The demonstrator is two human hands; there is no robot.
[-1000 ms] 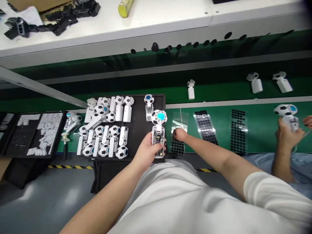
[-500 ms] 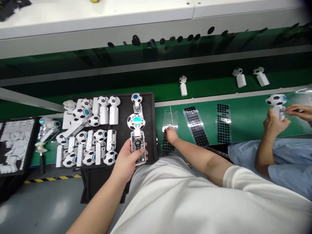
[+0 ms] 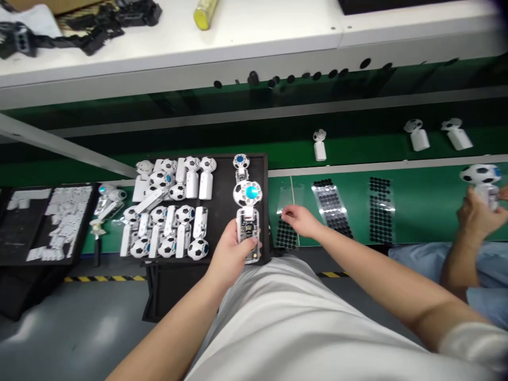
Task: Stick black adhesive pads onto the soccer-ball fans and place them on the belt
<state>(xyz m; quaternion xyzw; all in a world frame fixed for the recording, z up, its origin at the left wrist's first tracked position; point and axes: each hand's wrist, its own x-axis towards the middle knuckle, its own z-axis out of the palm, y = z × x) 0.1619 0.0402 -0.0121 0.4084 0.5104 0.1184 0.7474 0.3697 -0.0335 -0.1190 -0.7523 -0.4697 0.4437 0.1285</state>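
Observation:
My left hand point(image 3: 234, 248) is wrapped round the handle of a handheld fan point(image 3: 248, 193) with a soccer-ball-patterned head. The fan's blue centre disc faces up, and a circuit board shows in its uncovered handle. It is held over the right part of a black tray point(image 3: 222, 211). To the right, my right hand point(image 3: 304, 219) is pinched at the upper rows of a sheet of black round stickers point(image 3: 286, 235). A sticker seems to be between thumb and forefinger, mostly hidden by them. Another fan point(image 3: 241, 164) lies just beyond the held one.
Several soccer-ball fans point(image 3: 166, 227) fill the tray's left side. Two more sticker sheets point(image 3: 333, 209) point(image 3: 381, 211) lie on the green bench point(image 3: 420, 206). A co-worker's hands point(image 3: 476, 211) hold a fan at far right. White parts point(image 3: 69, 217) lie in a tray at left.
The camera view has shifted left, so the bench appears farther right. My left hand still holds the fan, and my right hand stays pinched at the sticker sheet.

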